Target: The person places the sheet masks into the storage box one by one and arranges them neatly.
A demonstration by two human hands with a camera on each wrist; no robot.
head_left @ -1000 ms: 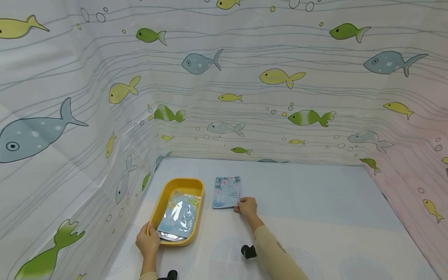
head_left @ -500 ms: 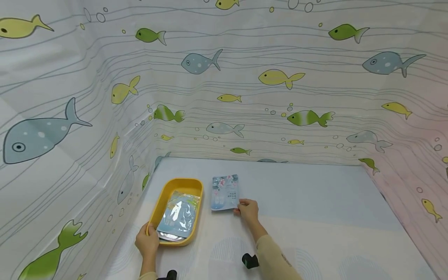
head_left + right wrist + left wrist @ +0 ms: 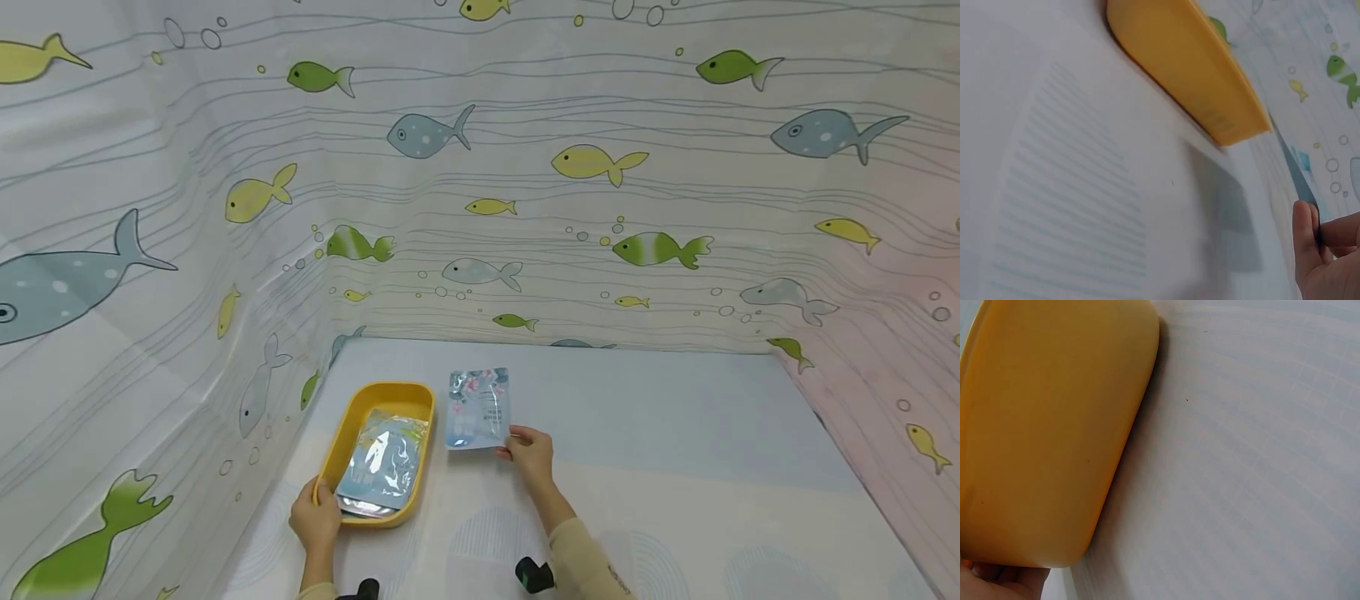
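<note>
My right hand (image 3: 532, 454) pinches the lower right corner of a flat, light-blue sachet (image 3: 477, 408) printed with flowers. In the right wrist view, thumb and fingers of the right hand (image 3: 1329, 256) hold the sachet (image 3: 1300, 181) nearly edge-on, and its shadow falls on the table below. My left hand (image 3: 315, 517) grips the near-left rim of a yellow tray (image 3: 408, 402). Several shiny sachets (image 3: 384, 458) lie stacked inside, a silver one (image 3: 365, 507) showing underneath. The left wrist view has the tray's outer wall (image 3: 1054, 425) with fingertips (image 3: 1007, 584) under its lower end.
A pale table (image 3: 675, 433) with faint arc patterns extends to the right. Fish-printed sheeting (image 3: 570, 275) encloses it at the back and both sides. Dark wrist-worn devices show near both forearms, one black piece (image 3: 534, 575) beside the right sleeve (image 3: 588, 562).
The sachet in my right hand has risen off the table and shifted slightly left, tilting up toward the camera. My left hand and the tray have stayed in place.
</note>
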